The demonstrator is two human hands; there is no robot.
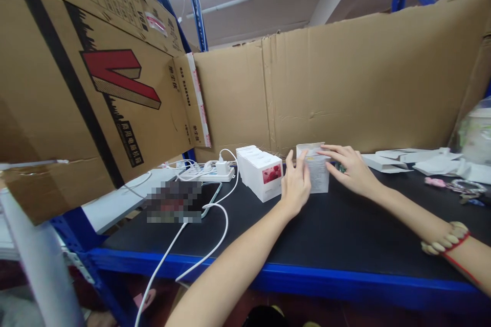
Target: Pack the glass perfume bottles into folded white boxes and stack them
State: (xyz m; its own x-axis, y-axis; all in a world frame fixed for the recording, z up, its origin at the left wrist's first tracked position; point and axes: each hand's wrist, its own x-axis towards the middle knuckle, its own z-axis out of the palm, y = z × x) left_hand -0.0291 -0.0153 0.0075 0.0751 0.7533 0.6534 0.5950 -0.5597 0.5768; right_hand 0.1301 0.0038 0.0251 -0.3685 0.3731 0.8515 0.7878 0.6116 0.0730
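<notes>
A small white printed box [319, 180] stands upright on the black tabletop, with fine text on the side facing me. My left hand [296, 186] is at its left edge, fingers curled against the side. My right hand [351, 169] reaches in from the right with fingers stretched out and apart, their tips at the top edge. Just left of my left hand is a row of white boxes [273, 191], the front one bearing a red picture. Flat white cartons [385, 162] lie to the right of my right hand.
A phone [211, 195], partly blurred out, lies at the left with white cables [226, 225] trailing over the front edge. Behind it sits a power strip [220, 172]. Cardboard walls [345, 82] enclose the back and left. Keys [466, 188] lie at the right.
</notes>
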